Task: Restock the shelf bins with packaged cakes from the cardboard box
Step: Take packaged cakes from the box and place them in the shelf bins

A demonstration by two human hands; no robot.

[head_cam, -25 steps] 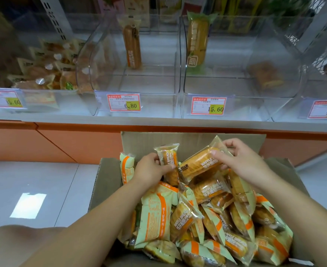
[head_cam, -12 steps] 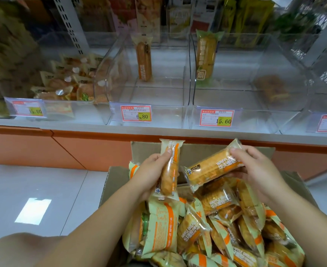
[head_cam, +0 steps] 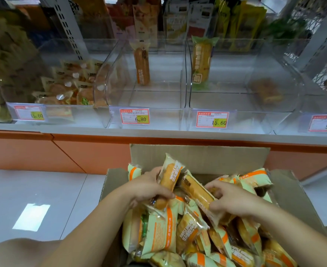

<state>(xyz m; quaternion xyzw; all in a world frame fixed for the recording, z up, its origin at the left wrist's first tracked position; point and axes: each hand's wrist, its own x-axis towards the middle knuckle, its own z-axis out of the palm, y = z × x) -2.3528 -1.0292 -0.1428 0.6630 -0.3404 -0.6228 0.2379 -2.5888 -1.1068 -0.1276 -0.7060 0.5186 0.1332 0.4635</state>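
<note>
- First packaged cake (head_cam: 170,180): a long golden cake in a clear wrapper with orange print. It is held nearly upright over the far left part of the box, with its top leaning slightly right.
- Left hand (head_cam: 149,189): the fingers are curled round the lower half of the first packaged cake and grip it.
- Second packaged cake (head_cam: 195,189): this one lies aslant just beside the first. Its upper end is near the first cake's middle and its lower end points towards the right wrist.
- Right hand (head_cam: 230,201): the fingers and thumb close on the lower end of the second packaged cake and hold it.
- Loose cakes (head_cam: 187,228): a heap of similar packets fills the box beneath both hands.
- Cardboard box (head_cam: 197,155): it is open with its far flap raised, and sits below the shelf edge (head_cam: 81,129).
- Middle bin (head_cam: 158,99): a clear bin labelled 6.80 (head_cam: 134,116), with one matching sample cake (head_cam: 142,66) standing at its back.
- Adjacent bin (head_cam: 226,101): this bin is labelled 15.60 (head_cam: 212,119) and holds one upright green-wrapped cake (head_cam: 201,62).
- Left bin (head_cam: 62,110): it is partly filled with pale packets (head_cam: 66,87).
- Far right bin (head_cam: 293,105): it holds one brown item (head_cam: 266,91), too blurred to identify.
</note>
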